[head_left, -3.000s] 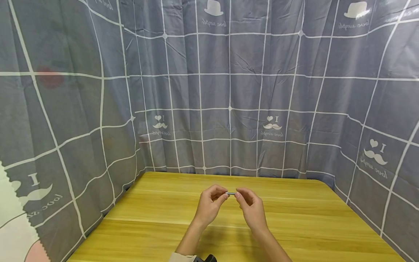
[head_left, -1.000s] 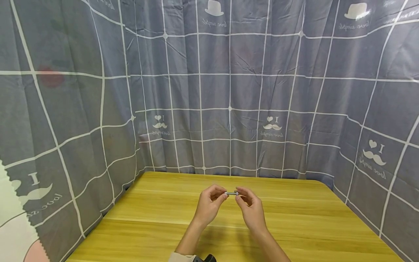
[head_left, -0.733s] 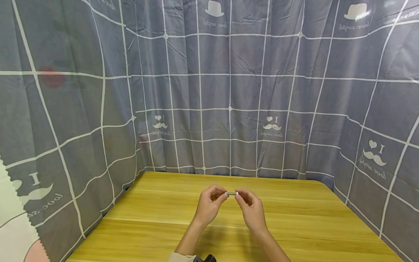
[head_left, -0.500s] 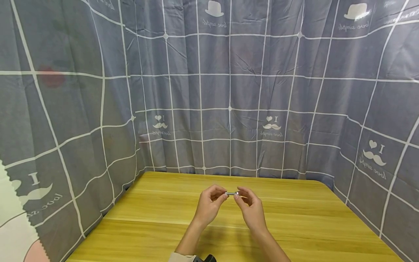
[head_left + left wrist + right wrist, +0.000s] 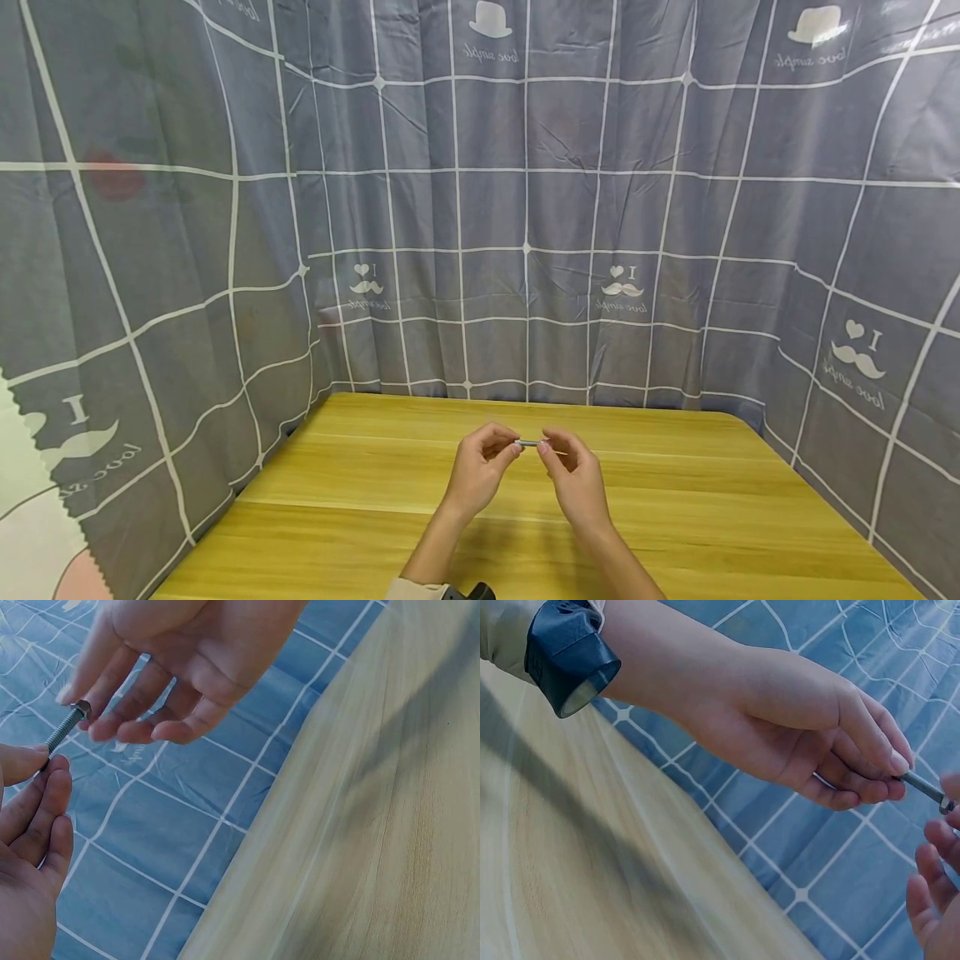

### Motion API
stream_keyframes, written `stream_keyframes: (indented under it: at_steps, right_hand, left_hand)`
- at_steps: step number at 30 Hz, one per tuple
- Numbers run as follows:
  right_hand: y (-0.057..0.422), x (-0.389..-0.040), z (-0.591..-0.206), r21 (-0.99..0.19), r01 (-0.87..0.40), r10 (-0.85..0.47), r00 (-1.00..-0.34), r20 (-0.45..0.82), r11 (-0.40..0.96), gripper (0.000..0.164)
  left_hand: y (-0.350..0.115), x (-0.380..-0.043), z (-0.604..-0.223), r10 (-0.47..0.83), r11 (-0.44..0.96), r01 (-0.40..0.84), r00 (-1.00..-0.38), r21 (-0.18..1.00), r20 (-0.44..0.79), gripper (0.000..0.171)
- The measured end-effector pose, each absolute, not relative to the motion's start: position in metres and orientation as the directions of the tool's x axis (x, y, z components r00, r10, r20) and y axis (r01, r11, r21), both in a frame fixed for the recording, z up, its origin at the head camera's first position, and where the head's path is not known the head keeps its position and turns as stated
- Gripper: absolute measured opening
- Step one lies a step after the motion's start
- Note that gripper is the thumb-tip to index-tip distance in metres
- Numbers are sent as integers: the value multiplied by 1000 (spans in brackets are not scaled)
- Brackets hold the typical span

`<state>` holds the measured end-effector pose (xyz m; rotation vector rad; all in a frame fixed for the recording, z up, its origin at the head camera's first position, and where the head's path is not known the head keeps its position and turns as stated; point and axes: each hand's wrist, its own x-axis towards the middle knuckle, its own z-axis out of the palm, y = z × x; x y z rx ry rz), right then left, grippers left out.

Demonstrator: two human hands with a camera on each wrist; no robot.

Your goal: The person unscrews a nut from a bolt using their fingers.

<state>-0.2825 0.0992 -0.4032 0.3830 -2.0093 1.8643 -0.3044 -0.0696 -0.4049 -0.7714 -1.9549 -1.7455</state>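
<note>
A small threaded metal bolt [image 5: 528, 443] is held level between the two hands, above the table. My left hand [image 5: 477, 473] pinches one end of it with thumb and fingers. At the other end sits a hex piece [image 5: 82, 709]; whether it is a nut or the bolt's head, I cannot tell. My right hand [image 5: 577, 477] has thumb and index finger on that hex end, its other fingers loosely bent. In the right wrist view the left hand [image 5: 780, 724] grips the shank, and the right hand [image 5: 941, 892] shows only partly at the edge.
A yellow wood-grain table [image 5: 360, 517] lies under the hands. Grey curtains [image 5: 487, 208] with white grid lines hang behind it and on both sides. A beige sleeve [image 5: 412, 590] and a black device [image 5: 480, 592] are on the left forearm.
My right thumb and fingers have shifted back and forth on the bolt's hex end, uncovering it and covering it again. The left hand stays still with its pinch.
</note>
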Motion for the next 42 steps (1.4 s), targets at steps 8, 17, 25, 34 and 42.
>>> stream_keyframes:
  at_steps: [8,17,25,34,42]
  right_hand:
    - [98,-283,-403,-896,-440,48,-896,442,54,29]
    - [97,-284,-403,-901,-427,80,-898,432,79,26]
    - [98,-285,-403,-884,-465,74,-881,467,38,19]
    - [98,-284,-403,-873,-487,91,-870,485,0,23]
    - [100,-286,-403,-894,-447,73,-891,449,39,25]
  left_hand:
    - [-70,-305,-405,127,64,643,-764,763,633,7]
    - [-70,-304,-405,130,57,652,-755,756,642,8]
    - [-71,-305,-405,132,57,657,-751,751,647,10]
    - [-70,-304,-405,137,54,654,-753,754,643,8]
    - [-70,-306,-405,137,74,645,-762,761,632,13]
